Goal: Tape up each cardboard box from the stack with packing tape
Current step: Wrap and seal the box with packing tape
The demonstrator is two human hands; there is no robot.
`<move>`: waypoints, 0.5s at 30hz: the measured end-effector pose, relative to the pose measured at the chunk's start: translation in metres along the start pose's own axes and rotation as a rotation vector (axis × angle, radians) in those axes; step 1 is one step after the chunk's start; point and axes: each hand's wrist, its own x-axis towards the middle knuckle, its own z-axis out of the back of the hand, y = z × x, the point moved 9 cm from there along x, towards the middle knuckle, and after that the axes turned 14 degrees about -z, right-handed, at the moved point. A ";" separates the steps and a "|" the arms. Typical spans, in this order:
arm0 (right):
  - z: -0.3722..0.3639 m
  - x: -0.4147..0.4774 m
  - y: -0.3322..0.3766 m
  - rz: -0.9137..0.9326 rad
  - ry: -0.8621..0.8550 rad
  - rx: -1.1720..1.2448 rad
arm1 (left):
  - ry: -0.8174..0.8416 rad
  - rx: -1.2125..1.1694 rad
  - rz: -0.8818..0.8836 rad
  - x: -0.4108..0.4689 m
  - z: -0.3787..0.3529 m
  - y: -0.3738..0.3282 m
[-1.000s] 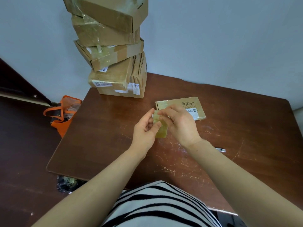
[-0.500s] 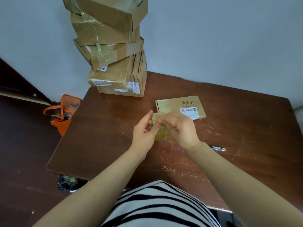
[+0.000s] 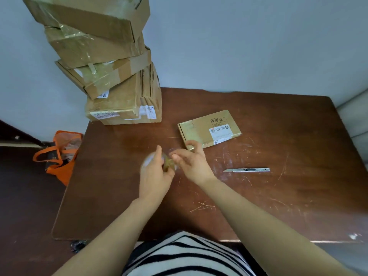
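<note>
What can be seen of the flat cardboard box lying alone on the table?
The flat cardboard box is thin, brown and closed, lying flat on the table, turned at an angle. Its top bears a white label and dark icons. It lies apart from the stack. The right hand overlaps its near corner; contact is unclear.

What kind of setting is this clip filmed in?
Probably an improvised packing corner in a home or small office: a leaning stack of cardboard boxes against a plain wall, a scratched brown table with a utility knife, an orange bag on the floor.
</note>
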 end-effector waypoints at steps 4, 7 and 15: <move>0.015 0.014 -0.045 -0.321 -0.037 0.123 | 0.329 0.444 -0.188 0.009 -0.020 0.008; 0.035 0.013 -0.074 -0.436 -0.138 0.094 | 0.412 0.520 -0.242 0.012 -0.035 0.004; 0.110 0.019 -0.121 -0.603 -0.364 0.168 | 0.167 -0.097 -0.013 0.058 -0.039 -0.026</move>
